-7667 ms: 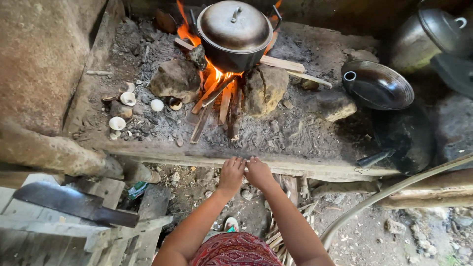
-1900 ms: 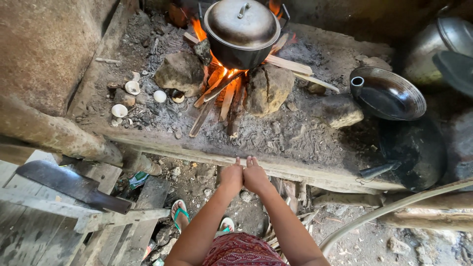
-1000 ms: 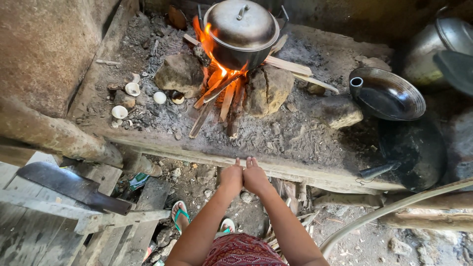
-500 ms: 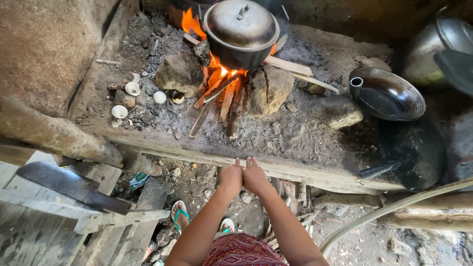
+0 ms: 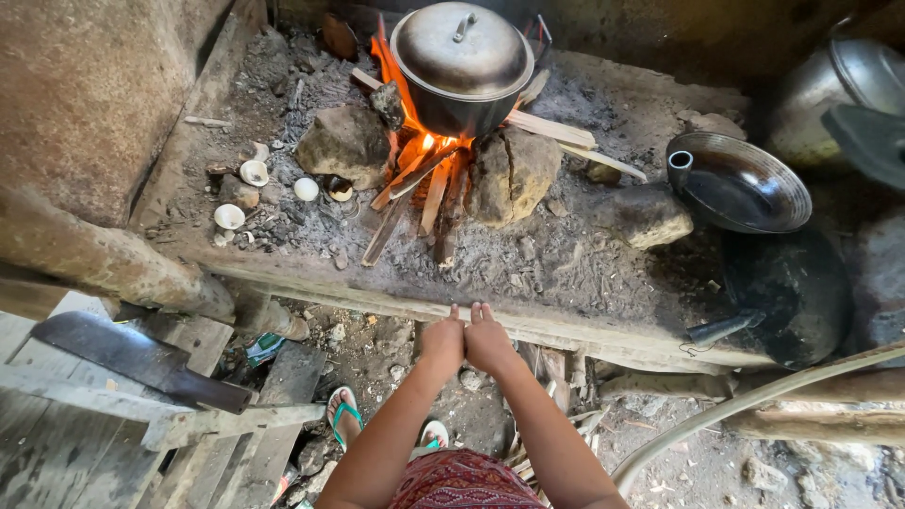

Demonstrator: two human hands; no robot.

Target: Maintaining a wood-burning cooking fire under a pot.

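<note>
Hearth plank (image 5: 566,325), a rough, pale wooden edge at the near side of the ash bed, bears both hands: left hand (image 5: 441,341) and right hand (image 5: 488,341) rest side by side, fingers flat, holding nothing. Farther off, a lidded metal pot (image 5: 462,61) sits propped on lumpy stones (image 5: 509,170) so flames reach it.

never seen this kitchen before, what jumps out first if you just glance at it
The lidded black pot on stones over an orange wood fire at the top centre. Below it, the left hand and right hand rest side by side on the hearth's wooden front edge. A large cleaver lies lower left.
</note>
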